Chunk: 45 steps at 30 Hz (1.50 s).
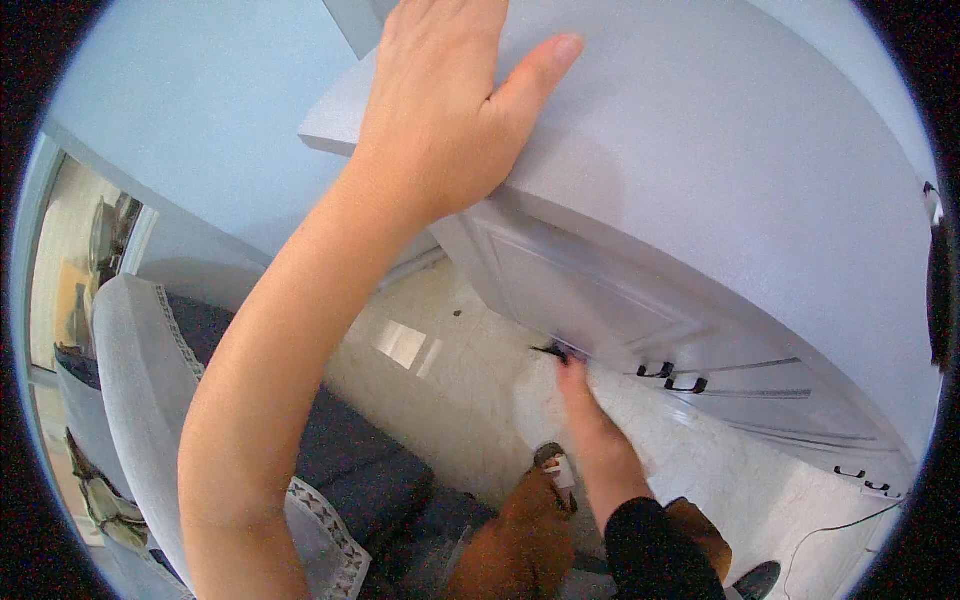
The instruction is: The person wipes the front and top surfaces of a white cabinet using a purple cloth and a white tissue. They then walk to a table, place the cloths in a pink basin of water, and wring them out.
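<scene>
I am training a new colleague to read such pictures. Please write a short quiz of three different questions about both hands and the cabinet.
1. True or false: the left hand lies flat on the grey cabinet top.
2. What do the right hand fingers reach? A) small black door handle B) dark blue sofa cushion
3. Fill in: the floor is pale and ____.

Key: 1 true; 2 A; 3 glossy.
</scene>
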Motion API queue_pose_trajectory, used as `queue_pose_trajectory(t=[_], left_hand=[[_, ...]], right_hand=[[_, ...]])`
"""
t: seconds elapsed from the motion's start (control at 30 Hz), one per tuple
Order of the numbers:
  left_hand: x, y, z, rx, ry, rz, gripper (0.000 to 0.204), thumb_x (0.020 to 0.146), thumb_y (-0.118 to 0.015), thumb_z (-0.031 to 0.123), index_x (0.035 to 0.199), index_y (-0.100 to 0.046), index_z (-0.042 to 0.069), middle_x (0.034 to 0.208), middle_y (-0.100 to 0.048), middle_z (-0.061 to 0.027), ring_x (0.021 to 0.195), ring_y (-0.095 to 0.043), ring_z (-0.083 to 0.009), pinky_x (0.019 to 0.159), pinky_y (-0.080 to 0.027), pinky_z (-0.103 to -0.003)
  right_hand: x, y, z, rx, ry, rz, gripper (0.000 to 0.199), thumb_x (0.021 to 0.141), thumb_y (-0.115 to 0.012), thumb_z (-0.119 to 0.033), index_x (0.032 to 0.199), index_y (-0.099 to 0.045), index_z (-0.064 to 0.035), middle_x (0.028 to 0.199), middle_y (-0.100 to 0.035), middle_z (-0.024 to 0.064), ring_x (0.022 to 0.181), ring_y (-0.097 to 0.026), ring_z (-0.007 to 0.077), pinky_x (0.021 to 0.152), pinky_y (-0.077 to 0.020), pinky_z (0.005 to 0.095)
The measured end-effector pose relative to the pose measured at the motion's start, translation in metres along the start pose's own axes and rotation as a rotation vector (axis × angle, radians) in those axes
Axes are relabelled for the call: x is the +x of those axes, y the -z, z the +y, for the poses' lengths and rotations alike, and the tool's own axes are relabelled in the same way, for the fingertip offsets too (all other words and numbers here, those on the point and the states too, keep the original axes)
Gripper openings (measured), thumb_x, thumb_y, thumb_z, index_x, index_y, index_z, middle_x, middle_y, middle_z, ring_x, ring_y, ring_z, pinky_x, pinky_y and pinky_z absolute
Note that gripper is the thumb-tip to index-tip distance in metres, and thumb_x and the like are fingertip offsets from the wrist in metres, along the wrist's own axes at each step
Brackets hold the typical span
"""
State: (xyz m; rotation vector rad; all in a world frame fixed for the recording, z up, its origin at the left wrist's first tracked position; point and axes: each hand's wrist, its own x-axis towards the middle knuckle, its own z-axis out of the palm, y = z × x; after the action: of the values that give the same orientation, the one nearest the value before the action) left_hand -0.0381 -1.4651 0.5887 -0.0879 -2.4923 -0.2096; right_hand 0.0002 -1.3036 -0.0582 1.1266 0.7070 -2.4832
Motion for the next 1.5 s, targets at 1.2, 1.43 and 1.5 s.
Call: queue_pose_trajectory(t=[1.2,1.43,1.5], left_hand=[[-0.004,0.009,0.005,-0.012,-0.082,0.137,0.048,0.084,-0.044,0.013,0.131,-0.038,0.005,0.140,-0.033,-0.0153,0.130,-0.025,-0.0365,0.107,-0.019,-0.046],[-0.011,0.023,0.015,0.116,-0.014,0.154,0.052,0.084,-0.051,0.013,0.133,-0.035,0.004,0.141,-0.028,-0.0167,0.130,-0.025,-0.0363,0.107,-0.017,-0.048],[-0.020,0.033,0.036,0.085,-0.016,0.145,0.054,0.083,-0.052,0.012,0.134,-0.034,0.004,0.142,-0.026,-0.0172,0.130,-0.024,-0.0366,0.107,-0.017,-0.048]], right_hand=[[-0.374,-0.251,-0.123,-0.077,-0.207,-0.925,0.032,0.089,-0.051,-0.006,0.120,-0.047,-0.0039,0.118,-0.054,0.0061,0.111,-0.050,0.0203,0.095,-0.0427,0.0431],[-0.477,-0.184,-0.230,-0.900,0.803,-0.898,0.031,0.083,-0.056,-0.006,0.113,-0.052,-0.0042,0.129,-0.043,0.0055,0.114,-0.045,0.0176,0.092,-0.0375,0.0338],[-0.505,-0.174,-0.257,-0.823,1.071,-0.759,0.027,0.079,-0.059,-0.005,0.105,-0.054,-0.0027,0.126,-0.046,0.0074,0.114,-0.046,0.0203,0.093,-0.0368,0.0357]])
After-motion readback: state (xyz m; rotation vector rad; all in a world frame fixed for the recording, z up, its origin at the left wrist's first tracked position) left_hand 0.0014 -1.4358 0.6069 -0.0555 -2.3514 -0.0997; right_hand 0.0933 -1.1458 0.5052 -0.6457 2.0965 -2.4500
